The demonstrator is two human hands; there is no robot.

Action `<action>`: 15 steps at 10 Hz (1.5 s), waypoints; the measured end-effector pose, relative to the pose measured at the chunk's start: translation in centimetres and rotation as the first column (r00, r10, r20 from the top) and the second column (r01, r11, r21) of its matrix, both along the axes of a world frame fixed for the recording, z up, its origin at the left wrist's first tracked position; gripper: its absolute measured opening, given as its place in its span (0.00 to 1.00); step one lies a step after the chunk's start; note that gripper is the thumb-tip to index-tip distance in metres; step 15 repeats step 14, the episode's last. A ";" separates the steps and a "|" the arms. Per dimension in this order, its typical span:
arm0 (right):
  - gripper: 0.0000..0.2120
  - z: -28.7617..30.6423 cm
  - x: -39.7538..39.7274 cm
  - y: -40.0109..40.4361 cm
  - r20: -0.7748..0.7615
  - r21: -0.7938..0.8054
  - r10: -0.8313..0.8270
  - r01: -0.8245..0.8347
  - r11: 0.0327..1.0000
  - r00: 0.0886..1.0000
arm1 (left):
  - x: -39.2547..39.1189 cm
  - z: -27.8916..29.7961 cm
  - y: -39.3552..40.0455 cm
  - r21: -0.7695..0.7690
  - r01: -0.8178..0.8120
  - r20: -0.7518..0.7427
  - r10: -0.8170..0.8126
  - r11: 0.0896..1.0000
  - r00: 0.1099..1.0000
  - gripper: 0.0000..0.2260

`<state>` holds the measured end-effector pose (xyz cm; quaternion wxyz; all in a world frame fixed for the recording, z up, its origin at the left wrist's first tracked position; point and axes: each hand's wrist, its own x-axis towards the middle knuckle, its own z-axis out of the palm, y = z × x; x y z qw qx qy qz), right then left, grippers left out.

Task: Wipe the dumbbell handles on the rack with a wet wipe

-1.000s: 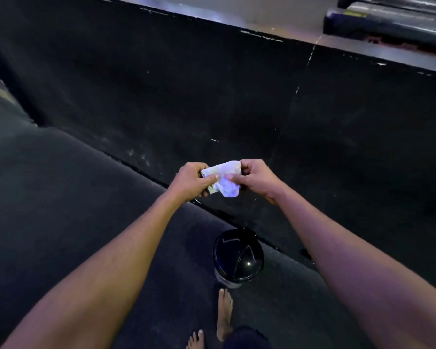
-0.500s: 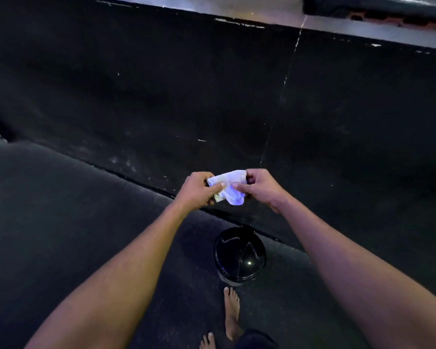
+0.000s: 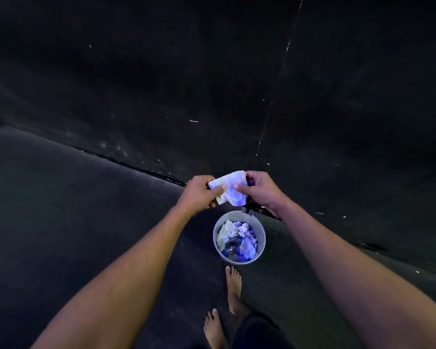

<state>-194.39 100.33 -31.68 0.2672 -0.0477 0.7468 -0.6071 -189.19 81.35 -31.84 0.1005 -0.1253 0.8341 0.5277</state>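
While bunched, wipe (image 3: 229,188) apparently between fingers (image 3: 218,190).

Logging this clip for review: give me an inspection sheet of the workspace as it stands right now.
Surface: dark floor, scuffed, meeting a black wall.
Job's things: crumpled wet wipe held above the bin; no dumbbells or rack in view.
Clutter: small round bin, open, holding crumpled wipes.
Grippers: left hand and right hand both pinch the wipe.
Cables: nothing seen.
Surroundings: bare feet just behind the bin; dim light.
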 end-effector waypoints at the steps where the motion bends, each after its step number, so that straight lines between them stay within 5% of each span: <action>1: 0.09 -2.5 0.6 0.3 0.032 0.064 -0.028 0.026 0.998 0.999 | 0.6 -2.3 0.5 -0.002 -0.011 0.068 0.011 1.000 0.998 0.08; 5: 0.08 -18.1 5.4 2.1 0.410 0.269 -0.304 0.205 0.941 0.860 | 3.7 -16.8 4.2 -0.006 -0.122 0.424 0.113 0.993 0.898 0.08; 7: 0.20 -28.1 5.7 4.9 0.328 0.513 -0.414 0.207 0.833 0.849 | 3.3 -26.0 6.5 -0.004 -0.109 0.540 0.094 0.994 0.837 0.19; 8: 0.17 -29.0 4.6 5.2 0.301 0.550 -0.479 0.261 0.793 0.825 | 2.0 -28.7 7.4 -0.006 -0.107 0.550 0.093 0.994 0.830 0.18; 11: 0.16 -32.2 1.6 5.7 0.214 0.614 -0.528 0.307 0.727 0.822 | -1.9 -30.0 8.7 -0.028 -0.114 0.542 0.110 0.993 0.833 0.12; 12: 0.19 -35.5 1.8 7.1 0.235 0.624 -0.528 0.290 0.726 0.816 | -2.0 -30.9 8.2 -0.030 -0.127 0.593 0.120 0.991 0.796 0.20; 15: 0.11 -32.3 2.6 7.1 0.197 0.682 -0.530 0.273 0.678 0.825 | -1.0 -29.9 8.0 -0.034 -0.148 0.613 0.138 0.988 0.778 0.07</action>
